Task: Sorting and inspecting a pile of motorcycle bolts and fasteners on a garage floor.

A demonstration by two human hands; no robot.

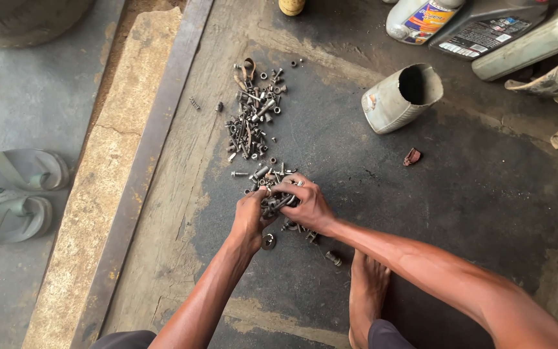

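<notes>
A heap of dark, greasy bolts, nuts and washers point(251, 123) lies spread on the oily floor. Closer to me, both hands meet over the near end of that heap. My left hand point(251, 216) is closed around a clump of bolts and nuts point(275, 203). My right hand point(307, 201) curls over the same clump from the right, fingers pressed on the metal. A loose washer point(268, 242) and a bolt point(333, 258) lie just below my hands. My bare foot point(366, 291) rests on the floor under my right forearm.
A cut-open white plastic can point(400, 97) lies on its side at upper right, with oil bottles point(421, 19) behind it. A steel strip point(143, 168) runs along a concrete kerb on the left. Grey sandals point(14, 194) and a tyre point(20, 19) sit beyond it.
</notes>
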